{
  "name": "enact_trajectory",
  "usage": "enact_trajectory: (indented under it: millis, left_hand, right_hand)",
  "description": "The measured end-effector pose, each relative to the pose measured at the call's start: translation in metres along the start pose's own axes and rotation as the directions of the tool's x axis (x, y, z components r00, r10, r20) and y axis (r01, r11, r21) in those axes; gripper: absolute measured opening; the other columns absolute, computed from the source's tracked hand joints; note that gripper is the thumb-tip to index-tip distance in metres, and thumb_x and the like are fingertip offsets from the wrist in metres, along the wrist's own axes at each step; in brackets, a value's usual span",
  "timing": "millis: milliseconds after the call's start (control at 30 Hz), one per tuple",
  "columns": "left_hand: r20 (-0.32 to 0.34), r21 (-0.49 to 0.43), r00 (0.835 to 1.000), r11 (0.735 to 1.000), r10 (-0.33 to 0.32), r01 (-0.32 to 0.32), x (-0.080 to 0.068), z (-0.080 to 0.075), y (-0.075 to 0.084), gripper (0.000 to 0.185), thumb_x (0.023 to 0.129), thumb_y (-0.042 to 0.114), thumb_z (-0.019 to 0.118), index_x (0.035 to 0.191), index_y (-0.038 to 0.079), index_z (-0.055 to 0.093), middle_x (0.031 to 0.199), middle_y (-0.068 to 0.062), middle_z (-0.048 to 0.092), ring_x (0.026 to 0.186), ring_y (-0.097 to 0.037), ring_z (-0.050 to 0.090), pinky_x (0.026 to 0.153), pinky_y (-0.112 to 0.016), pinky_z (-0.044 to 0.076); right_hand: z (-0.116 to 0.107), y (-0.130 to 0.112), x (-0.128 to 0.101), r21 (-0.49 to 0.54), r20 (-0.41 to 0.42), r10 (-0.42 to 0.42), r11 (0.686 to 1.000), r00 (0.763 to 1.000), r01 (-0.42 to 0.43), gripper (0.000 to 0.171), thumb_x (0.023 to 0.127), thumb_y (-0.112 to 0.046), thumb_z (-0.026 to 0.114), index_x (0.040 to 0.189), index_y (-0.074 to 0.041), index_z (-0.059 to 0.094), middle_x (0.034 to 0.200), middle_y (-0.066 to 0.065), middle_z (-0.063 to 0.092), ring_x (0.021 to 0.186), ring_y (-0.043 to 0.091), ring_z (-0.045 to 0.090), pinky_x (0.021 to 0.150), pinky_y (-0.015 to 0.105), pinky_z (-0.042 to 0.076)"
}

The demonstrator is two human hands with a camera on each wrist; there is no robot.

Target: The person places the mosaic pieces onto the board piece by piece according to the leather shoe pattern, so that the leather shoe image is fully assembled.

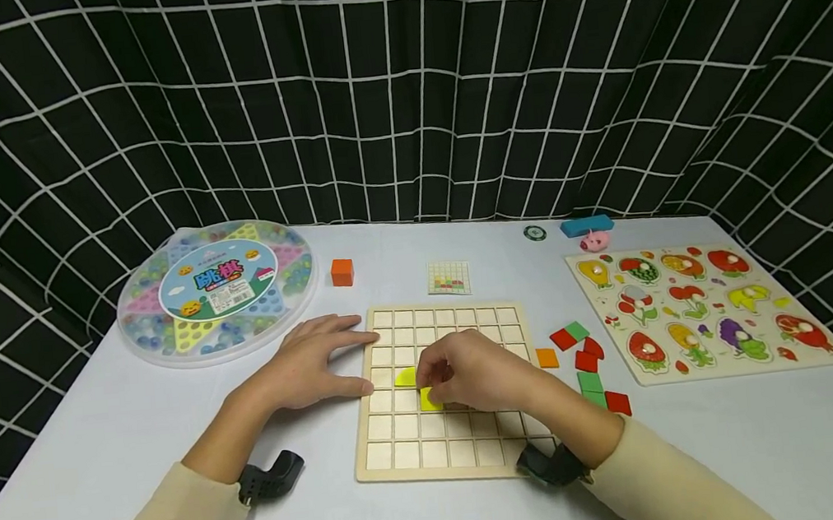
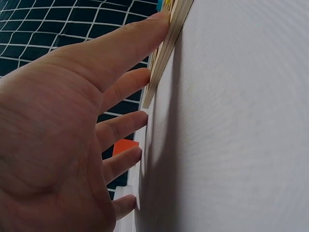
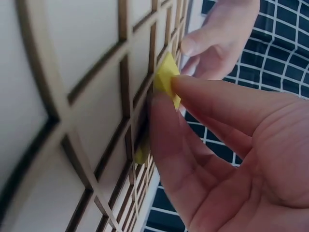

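My right hand [image 1: 471,371] pinches a yellow tile [image 1: 430,401] between thumb and fingertips, over the wooden grid board [image 1: 406,481]. In the right wrist view the held tile [image 3: 166,77] stands tilted against the grid. Another yellow piece [image 1: 404,377] lies in a cell up and to the left of it, partly hidden by the right fingers. At the board's left edge my left hand [image 1: 314,364] rests with fingers spread and straight. Its thumb and index fingertip touch the board's rim [image 2: 166,53], as the left wrist view shows.
Behind the board lies a small pattern card [image 1: 449,278], with an orange cube [image 1: 342,272] to its left. Loose red, green and orange tiles [image 1: 589,381] lie right of the board, beside a fruit puzzle [image 1: 753,367]. A round marble game box [image 1: 224,355] sits at the left.
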State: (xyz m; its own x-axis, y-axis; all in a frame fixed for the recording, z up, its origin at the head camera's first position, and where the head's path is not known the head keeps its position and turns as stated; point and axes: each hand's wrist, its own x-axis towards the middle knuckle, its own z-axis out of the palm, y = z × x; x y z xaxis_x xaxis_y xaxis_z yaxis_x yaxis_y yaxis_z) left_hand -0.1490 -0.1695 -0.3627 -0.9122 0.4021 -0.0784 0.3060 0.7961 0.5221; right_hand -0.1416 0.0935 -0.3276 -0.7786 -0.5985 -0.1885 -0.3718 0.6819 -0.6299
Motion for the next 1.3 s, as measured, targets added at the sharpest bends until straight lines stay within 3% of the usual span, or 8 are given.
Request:
enact_trajectory:
  millis: [267,367,500,767,1000,1300]
  left_hand:
    - [-0.008,-0.008,1.0,1.0,0.019,-0.019,-0.001,-0.001,0.001,0.066,0.083,0.052,0.082,0.142,0.029,0.064,0.162,-0.008,0.044,0.153,-0.041,0.029,0.123,-0.066,0.02]
    - [-0.008,-0.007,1.0,1.0,0.018,-0.018,0.0,0.0,0.001,0.066,0.083,0.052,0.082,0.142,0.03,0.064,0.162,-0.008,0.044,0.154,-0.041,0.029,0.123,-0.066,0.02]
    - [-0.006,-0.004,1.0,1.0,0.016,-0.016,0.0,0.001,0.002,0.066,0.082,0.051,0.082,0.142,0.03,0.065,0.162,-0.008,0.044,0.154,-0.041,0.029,0.124,-0.066,0.019]
    - [-0.004,-0.007,1.0,1.0,0.005,-0.005,0.0,0.001,0.002,0.066,0.082,0.05,0.083,0.142,0.029,0.065,0.162,-0.008,0.044,0.155,-0.04,0.028,0.124,-0.065,0.018]
    - [-0.009,-0.003,1.0,1.0,-0.002,0.002,0.001,0.0,0.002,0.067,0.081,0.049,0.083,0.142,0.03,0.064,0.163,-0.007,0.043,0.155,-0.039,0.026,0.125,-0.065,0.017]
    - [-0.004,-0.006,1.0,1.0,0.008,-0.008,0.002,0.002,-0.001,0.066,0.082,0.049,0.084,0.142,0.03,0.064,0.163,-0.006,0.043,0.155,-0.039,0.027,0.125,-0.064,0.018]
  right_hand:
    - [0.001,0.0,-0.002,-0.163,-0.03,-0.048,0.986,0.998,0.043,0.013,0.086,-0.008,0.081,0.091,-0.02,0.078,0.083,-0.009,0.064,0.082,0.013,0.057,0.075,0.029,0.05]
    - [-0.004,0.004,-0.004,-0.151,-0.051,-0.087,0.985,0.995,0.079,0.012,0.086,-0.008,0.081,0.093,-0.018,0.079,0.084,-0.008,0.065,0.081,0.014,0.059,0.074,0.029,0.049]
    - [-0.02,0.014,-0.011,-0.063,-0.084,-0.094,0.994,0.992,0.089,0.012,0.088,-0.007,0.08,0.098,-0.015,0.079,0.086,-0.006,0.066,0.078,0.016,0.058,0.067,0.027,0.05]
    - [-0.054,0.039,-0.029,0.026,-0.13,-0.004,1.0,0.991,0.008,0.018,0.089,-0.01,0.08,0.107,-0.011,0.078,0.093,0.0,0.071,0.082,0.018,0.059,0.064,0.028,0.051]
    - [-0.076,0.062,-0.043,0.002,-0.138,0.088,0.996,0.987,-0.089,0.022,0.09,-0.013,0.079,0.112,-0.01,0.077,0.098,0.003,0.07,0.089,0.02,0.059,0.066,0.03,0.052]
    - [-0.081,0.095,-0.059,-0.037,-0.094,0.224,0.973,0.97,-0.229,0.025,0.087,-0.011,0.08,0.111,-0.009,0.076,0.097,0.005,0.068,0.083,0.02,0.056,0.064,0.032,0.051]
